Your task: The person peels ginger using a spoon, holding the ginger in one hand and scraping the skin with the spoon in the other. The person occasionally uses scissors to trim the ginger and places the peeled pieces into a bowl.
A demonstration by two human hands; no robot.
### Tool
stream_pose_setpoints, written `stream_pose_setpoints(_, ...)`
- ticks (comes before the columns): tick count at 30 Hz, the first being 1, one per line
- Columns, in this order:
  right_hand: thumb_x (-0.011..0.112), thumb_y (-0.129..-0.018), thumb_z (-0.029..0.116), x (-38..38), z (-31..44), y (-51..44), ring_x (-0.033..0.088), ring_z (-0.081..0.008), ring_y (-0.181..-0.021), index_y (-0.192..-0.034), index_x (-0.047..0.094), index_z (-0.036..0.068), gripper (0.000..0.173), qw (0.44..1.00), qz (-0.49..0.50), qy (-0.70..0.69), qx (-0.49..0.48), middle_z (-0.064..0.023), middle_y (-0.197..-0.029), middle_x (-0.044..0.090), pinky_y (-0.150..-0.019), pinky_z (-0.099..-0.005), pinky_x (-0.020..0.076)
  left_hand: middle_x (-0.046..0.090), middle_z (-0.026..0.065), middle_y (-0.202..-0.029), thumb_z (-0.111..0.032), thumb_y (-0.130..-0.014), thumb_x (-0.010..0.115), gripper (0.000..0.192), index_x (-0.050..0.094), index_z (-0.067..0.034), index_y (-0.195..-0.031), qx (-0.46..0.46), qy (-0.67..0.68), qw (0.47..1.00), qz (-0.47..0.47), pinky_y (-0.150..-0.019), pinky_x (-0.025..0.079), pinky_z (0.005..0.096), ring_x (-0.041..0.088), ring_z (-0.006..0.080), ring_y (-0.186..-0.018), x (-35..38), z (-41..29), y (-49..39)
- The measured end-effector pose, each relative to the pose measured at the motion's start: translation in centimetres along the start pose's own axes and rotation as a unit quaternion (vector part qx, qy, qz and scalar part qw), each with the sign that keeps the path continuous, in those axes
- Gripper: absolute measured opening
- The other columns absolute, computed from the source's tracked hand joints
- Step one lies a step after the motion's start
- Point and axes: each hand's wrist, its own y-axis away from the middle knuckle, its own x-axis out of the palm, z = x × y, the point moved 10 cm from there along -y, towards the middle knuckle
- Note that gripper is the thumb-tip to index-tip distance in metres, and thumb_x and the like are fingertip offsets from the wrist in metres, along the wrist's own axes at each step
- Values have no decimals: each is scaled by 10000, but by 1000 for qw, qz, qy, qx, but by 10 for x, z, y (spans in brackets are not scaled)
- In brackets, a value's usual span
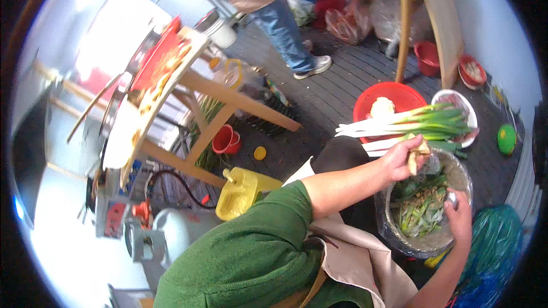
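Note:
My left hand [404, 160] grips a knobbly pale yellow piece of ginger root [417, 156] over the far rim of a bin lined with a clear plastic bag [385, 218]. My right hand [459, 211] is closed around a small metal tool [452, 199], perhaps a spoon or peeler, inside the bin's right side. Green leaf scraps and peelings [421, 214] lie in the bin. Just beyond it, long green onions [402, 124] rest across a red basin [372, 92] and a white bowl [471, 111] with dark reddish contents. A pale lump [382, 108] sits in the basin.
A wooden table [201, 90] with a red tray [158, 60] stands at left, a yellow jug [239, 192] and gas cylinder [184, 231] near it. Another person [278, 30] stands beyond. Red buckets [428, 57], a green bag [492, 239] and a wooden leg [403, 25] are on the right.

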Motion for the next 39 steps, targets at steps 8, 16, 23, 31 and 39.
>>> stream_pose_setpoints(8,558,-849,128,44,-27,0,596,-178,-597,-828,512,-12,149,956,-50,255,-133,-128,-731,579,-513,-361,454,547,38,-792,-274,-842,622,234,541,-92,-964,313,-564,722,-252,-624,474,296,552,143,-718,88,-200,202)
stream_pose_setpoints(16,593,-800,49,49,-76,8,605,-225,-612,-1027,543,-47,252,1000,9,9,16,-171,-793,600,-571,-347,480,486,99,-974,-197,-740,609,185,555,-90,-882,432,-804,-116,-391,-720,506,406,549,294,-919,229,-331,408)
stream_pose_setpoints(23,580,-802,35,57,-96,1,572,-199,-525,-841,496,-28,112,998,-17,57,-20,-116,-664,551,-504,-334,451,491,90,-1097,-349,-780,609,313,595,-153,-1023,292,-791,-214,-493,-851,405,421,463,285,-1060,201,-431,458)
stream_pose_setpoints(31,573,-809,27,67,-77,4,566,-188,-521,-836,506,-21,87,994,1,103,-21,-103,-666,549,-500,-330,446,98,101,-1513,-598,-886,336,594,295,-320,-1409,225,-806,-46,-545,-1065,94,581,95,334,-1385,156,-460,456)
stream_pose_setpoints(39,555,-822,16,69,-93,1,550,-155,-499,-860,519,-16,62,999,0,51,3,-71,-636,542,-460,-320,431,24,83,-1527,-627,-861,356,675,213,-307,-1438,283,-786,-153,-528,-1037,39,647,-27,368,-1389,164,-424,437)
